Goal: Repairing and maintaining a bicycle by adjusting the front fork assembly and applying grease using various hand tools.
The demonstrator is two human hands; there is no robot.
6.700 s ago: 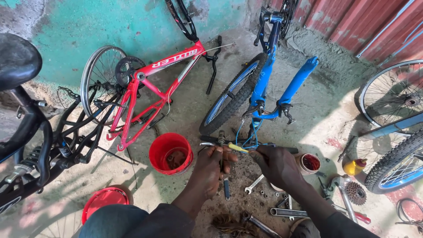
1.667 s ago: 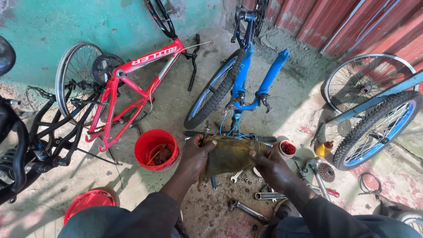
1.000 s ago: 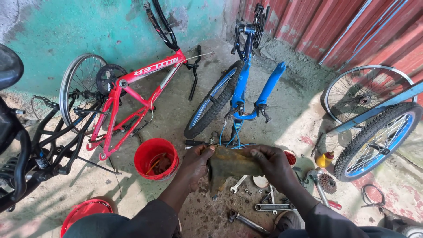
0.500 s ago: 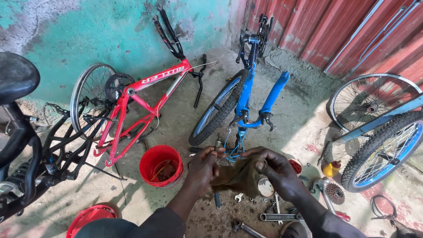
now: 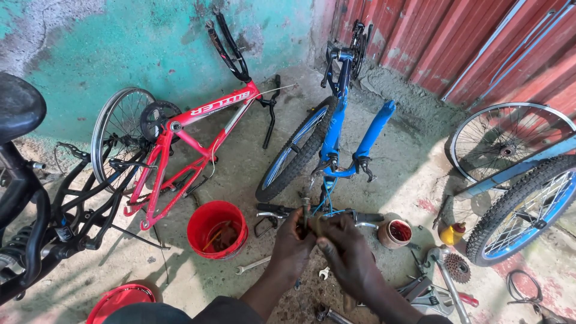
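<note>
Metal, a small dark part (image 5: pixel 307 211), stands gripped between our left hand (image 5: pixel 292 243) and right hand (image 5: pixel 347 255), both closed together on it with a dirty rag (image 5: pixel 323 226) low over the concrete. Just beyond lies the blue bike's handlebar (image 5: pixel 273 210), with a red bucket (image 5: pixel 216 228) to the left and a small tin (image 5: pixel 395 233) to the right. Wrenches (image 5: pixel 252 265) lie scattered near our wrists.

Bright daylight, soft shadows, sharp focus, wide-angle bending at edges
</note>
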